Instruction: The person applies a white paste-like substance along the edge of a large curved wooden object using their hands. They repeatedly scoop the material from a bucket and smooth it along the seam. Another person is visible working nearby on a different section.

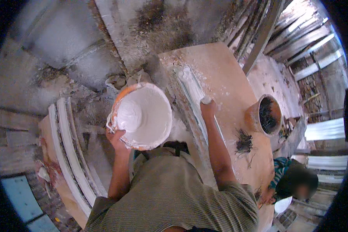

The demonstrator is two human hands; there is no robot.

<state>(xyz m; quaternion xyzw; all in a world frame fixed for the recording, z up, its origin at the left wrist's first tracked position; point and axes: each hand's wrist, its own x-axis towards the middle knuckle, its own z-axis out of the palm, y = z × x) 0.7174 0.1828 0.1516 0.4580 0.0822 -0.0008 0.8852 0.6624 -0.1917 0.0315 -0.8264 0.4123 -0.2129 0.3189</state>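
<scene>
My left hand (117, 138) is closed on the near left rim of an orange bucket (142, 147). The bucket tilts so that its inside faces up at me, coated with smooth white wet plaster (133, 116). On the table to the right lies a long narrow mould (193, 102) with raised edges, and white plaster (189, 83) is spread along its far part. My right hand (208, 106) is at the mould's right edge, its fingers bunched and smeared white. Whether it holds anything is hidden.
The brown tabletop (224, 73) carries white crumbs and a clump of dark fibres (244, 142). At its right edge stands an orange bucket of dark fibres (268, 116). Long white mouldings (71, 143) lie on a board at left. Another person (294, 178) is at lower right.
</scene>
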